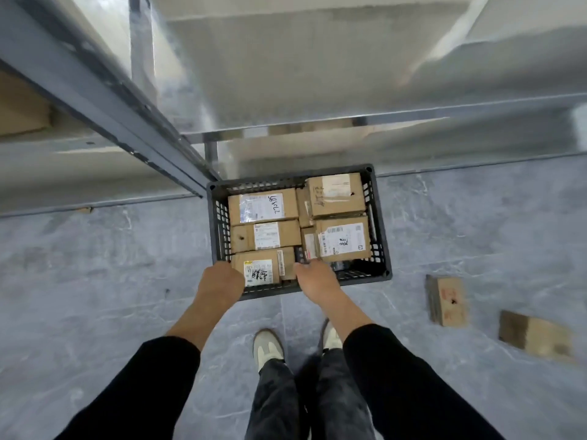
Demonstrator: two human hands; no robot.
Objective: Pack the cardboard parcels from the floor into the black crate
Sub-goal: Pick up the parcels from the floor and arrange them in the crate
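The black crate (379, 217) stands on the floor in front of my feet and holds several cardboard parcels. Three lie in its left column; the nearest one (262, 270) has a yellow-edged label. My left hand (219, 285) grips that parcel's left end and my right hand (316, 277) holds its right end, both at the crate's near rim. Two bigger parcels (338, 194) (344, 238) fill the right side. On the floor to the right lie two more parcels (446, 301) (536, 339).
A grey metal shelving rack (104, 96) rises at the left and behind the crate, its post meeting the crate's far left corner. A shelf rail (413, 117) runs across behind. Grey tiled floor (95, 281) surrounds the crate. My shoes (268, 347) stand just behind it.
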